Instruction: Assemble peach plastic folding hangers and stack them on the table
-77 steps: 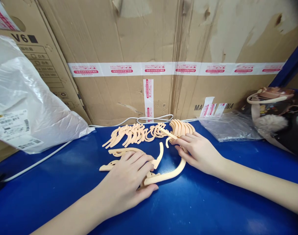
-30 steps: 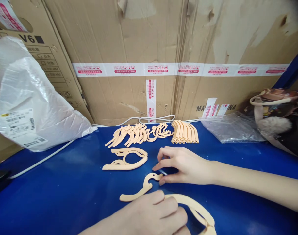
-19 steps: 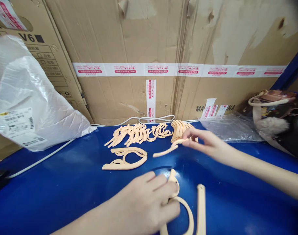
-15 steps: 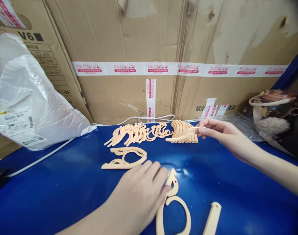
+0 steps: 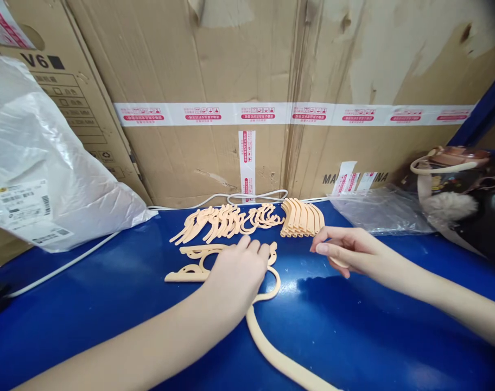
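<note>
My left hand (image 5: 241,274) is closed on a beige folding hanger (image 5: 275,288), whose hook curves out to the right of my fingers. One long arm of the hanger runs toward the bottom edge; my hand hides its middle. Just left of that hand, another folded hanger (image 5: 186,276) lies flat, partly covered by my fingers. Over the table at the right, my right hand (image 5: 347,251) has its fingers curled in a pinch. A pale edge of a hanger arm (image 5: 338,263) shows under its fingers, mostly hidden.
Behind my hands lie loose beige hanger parts (image 5: 219,221) and a row of hanger arms (image 5: 301,218). A clear plastic bag (image 5: 378,212) and a dark bag (image 5: 446,190) are at the right. A white parcel (image 5: 48,163) stands left. A large cardboard box (image 5: 215,70) backs the blue table.
My left hand has moved away from me, carrying the hanger up beside the folded one. My right hand has come back from the row of arms, lower and closer, fingers more curled.
</note>
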`<action>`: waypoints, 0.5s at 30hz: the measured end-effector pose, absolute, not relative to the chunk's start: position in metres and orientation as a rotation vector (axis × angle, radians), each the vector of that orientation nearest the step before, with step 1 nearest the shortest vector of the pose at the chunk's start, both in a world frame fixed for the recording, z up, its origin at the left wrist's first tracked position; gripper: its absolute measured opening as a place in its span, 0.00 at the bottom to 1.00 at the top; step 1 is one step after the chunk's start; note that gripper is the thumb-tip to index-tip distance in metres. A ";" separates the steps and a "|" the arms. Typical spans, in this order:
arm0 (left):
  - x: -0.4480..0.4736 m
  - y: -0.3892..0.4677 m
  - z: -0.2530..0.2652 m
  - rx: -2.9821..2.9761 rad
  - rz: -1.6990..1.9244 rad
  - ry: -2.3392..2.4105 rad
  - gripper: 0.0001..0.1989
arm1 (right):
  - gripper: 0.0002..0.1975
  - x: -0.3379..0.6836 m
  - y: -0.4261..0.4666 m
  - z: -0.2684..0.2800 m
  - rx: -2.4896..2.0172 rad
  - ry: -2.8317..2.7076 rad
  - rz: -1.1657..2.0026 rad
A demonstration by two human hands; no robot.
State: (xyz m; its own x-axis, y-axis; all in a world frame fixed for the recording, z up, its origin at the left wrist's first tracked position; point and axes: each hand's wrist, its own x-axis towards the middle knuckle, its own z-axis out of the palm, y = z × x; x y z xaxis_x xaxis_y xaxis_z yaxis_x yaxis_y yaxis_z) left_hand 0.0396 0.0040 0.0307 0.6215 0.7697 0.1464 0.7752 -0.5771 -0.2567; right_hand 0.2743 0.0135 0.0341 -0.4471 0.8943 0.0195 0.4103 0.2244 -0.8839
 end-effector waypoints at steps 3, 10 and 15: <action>0.037 0.014 0.029 -2.556 -0.040 -1.224 0.08 | 0.19 0.278 0.016 0.028 -1.216 -2.108 1.041; 0.013 -0.011 0.051 -3.082 -0.190 -1.072 0.13 | 0.20 0.282 0.015 0.029 -1.208 -2.352 0.649; 0.006 -0.029 0.045 -3.306 -0.284 -0.902 0.22 | 0.22 0.271 0.017 0.027 -1.236 -2.522 0.589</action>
State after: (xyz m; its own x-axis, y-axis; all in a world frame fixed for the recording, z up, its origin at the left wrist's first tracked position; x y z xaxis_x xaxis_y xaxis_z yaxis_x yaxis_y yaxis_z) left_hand 0.0065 -0.0288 0.0453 0.8521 0.5174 0.0786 0.4691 -0.8217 0.3238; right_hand 0.2708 0.0168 0.0269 -0.5989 0.7984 0.0624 0.6882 0.5530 -0.4697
